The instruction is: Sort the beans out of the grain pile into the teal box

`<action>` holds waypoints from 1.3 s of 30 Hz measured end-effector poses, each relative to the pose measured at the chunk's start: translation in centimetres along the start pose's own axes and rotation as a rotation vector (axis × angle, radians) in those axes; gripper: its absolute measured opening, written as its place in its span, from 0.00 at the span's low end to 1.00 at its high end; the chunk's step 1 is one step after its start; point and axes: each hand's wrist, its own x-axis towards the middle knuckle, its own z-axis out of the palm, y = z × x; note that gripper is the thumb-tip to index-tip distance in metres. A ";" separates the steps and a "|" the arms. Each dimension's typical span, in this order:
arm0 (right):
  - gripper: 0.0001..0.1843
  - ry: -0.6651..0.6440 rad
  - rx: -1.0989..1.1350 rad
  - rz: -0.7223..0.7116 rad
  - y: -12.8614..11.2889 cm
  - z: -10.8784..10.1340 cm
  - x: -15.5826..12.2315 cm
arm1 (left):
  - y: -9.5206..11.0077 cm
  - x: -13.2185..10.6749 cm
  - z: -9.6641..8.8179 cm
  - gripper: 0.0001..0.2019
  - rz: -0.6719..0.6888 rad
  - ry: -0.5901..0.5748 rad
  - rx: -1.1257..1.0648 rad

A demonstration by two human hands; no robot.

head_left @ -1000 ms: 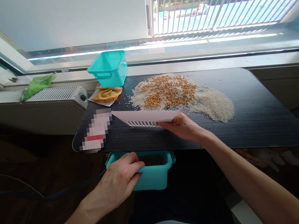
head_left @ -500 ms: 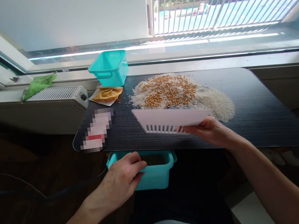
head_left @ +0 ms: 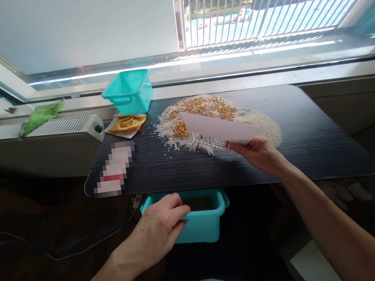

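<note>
My right hand (head_left: 257, 151) pinches a white slotted card (head_left: 218, 124) by its near right end. The card is tilted, its slotted edge toward me, and covers part of a spread of white rice-like grains (head_left: 265, 127) and round golden chickpea-like seeds (head_left: 210, 104). Whether it touches the grains I cannot tell. My left hand (head_left: 166, 222) is closed over the near rim of a teal plastic bin (head_left: 200, 229) below the table's front edge. Dark small grains (head_left: 199, 203) lie inside that bin.
A second teal bin (head_left: 130, 95) stands at the table's back left. Before it lies folded yellow-orange food (head_left: 127, 124) on white paper. A blurred-out pink and white item (head_left: 115, 169) is at the left edge of the dark table (head_left: 313, 141). A green cloth (head_left: 42, 116) hangs on the radiator (head_left: 63, 126).
My right hand has lifted the slotted card away from me, over the grain pile, and tilted it more. My left hand keeps its hold on the lower bin. The camera view has shifted slightly.
</note>
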 end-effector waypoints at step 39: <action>0.17 -0.403 0.113 -0.047 -1.7 2.3 -2.0 | -0.6 0.0 -0.1 0.10 -0.015 -0.013 0.053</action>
